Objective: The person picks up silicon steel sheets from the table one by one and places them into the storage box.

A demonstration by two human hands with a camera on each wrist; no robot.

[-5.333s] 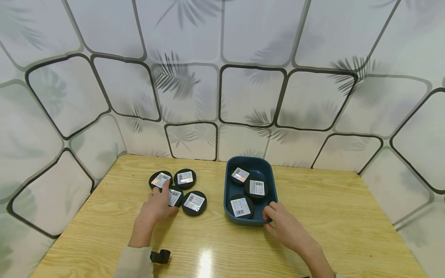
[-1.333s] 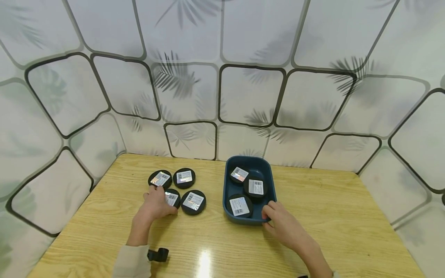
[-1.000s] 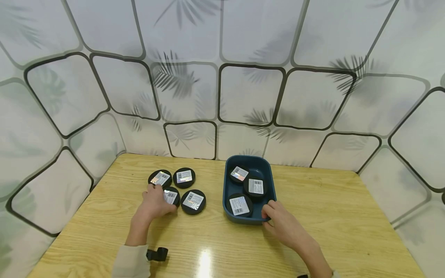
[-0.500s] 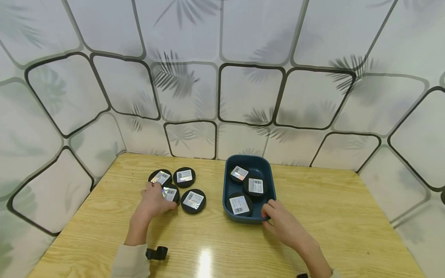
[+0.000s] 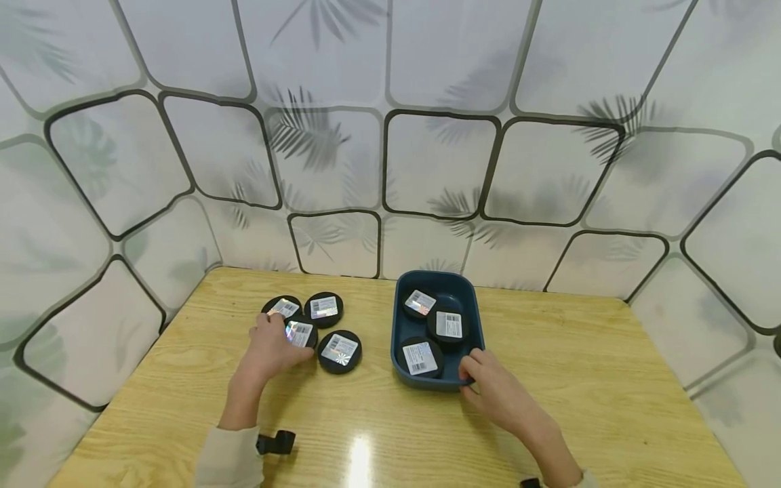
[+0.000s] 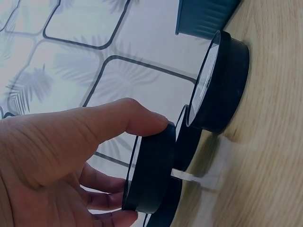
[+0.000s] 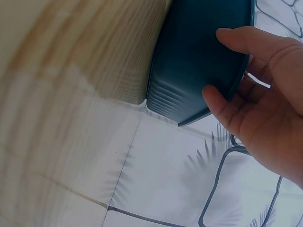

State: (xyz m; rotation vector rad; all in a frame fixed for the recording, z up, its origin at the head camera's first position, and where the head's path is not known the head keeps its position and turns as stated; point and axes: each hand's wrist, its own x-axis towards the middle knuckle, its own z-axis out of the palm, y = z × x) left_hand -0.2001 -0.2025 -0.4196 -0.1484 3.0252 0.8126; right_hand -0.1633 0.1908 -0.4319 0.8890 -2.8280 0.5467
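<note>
**Gripped black disc: left of the blue tray, near the left hand, with its way across running rightward**

Item 1. Gripped disc (image 5: 302, 333): round, black, labelled on top, no long axis from above. Located on the left side of the counter (image 5: 567, 359). Whether it clears the surface cannot be told.

Item 2. Left hand (image 5: 273, 349): clamped on the gripped disc, thumb on one edge, fingers on the opposite edge.

Item 3. Right hand (image 5: 493, 388): clamped on the tray's rim at the near right corner, well apart from the left hand.

Item 4. Blue tray (image 5: 453, 295): to the right of the gripped disc, long axis running away from the person. Contains a far disc (image 5: 419, 303), a middle disc (image 5: 449, 326) and a near disc (image 5: 421, 358), mostly along its left and centre. Bare floor shows at the far right and at the near right corner, beside the right hand.

Item 5. Loose discs, three: back-left disc (image 5: 284, 306), back-right disc (image 5: 324, 309), front-right disc (image 5: 339, 352).

Note, by judgement: a straight line from the gripped disc to the tray passes between the back-right and front-right discs, crossing the tray's long side. The left hand is the nearer to the disc.
</note>
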